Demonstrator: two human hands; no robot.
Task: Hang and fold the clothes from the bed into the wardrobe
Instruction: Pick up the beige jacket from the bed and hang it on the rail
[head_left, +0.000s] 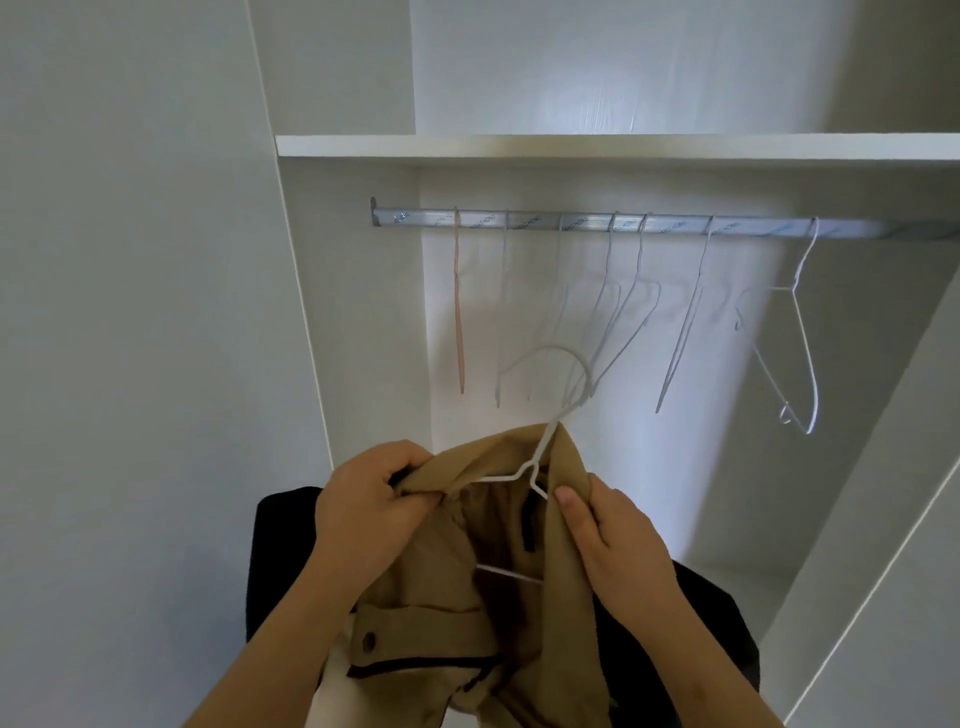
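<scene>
Tan cotton jacket (498, 561) hangs below the silver wardrobe rail (623, 224), on a white wire hanger (540, 457); our left hand (363, 514) and right hand (618, 545) each pinch its collar.

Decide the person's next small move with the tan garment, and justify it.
Probably lift the hanger hook onto the rail: both hands, left and right, already hold the garment over it, and gaps show between the empty hangers.
</scene>
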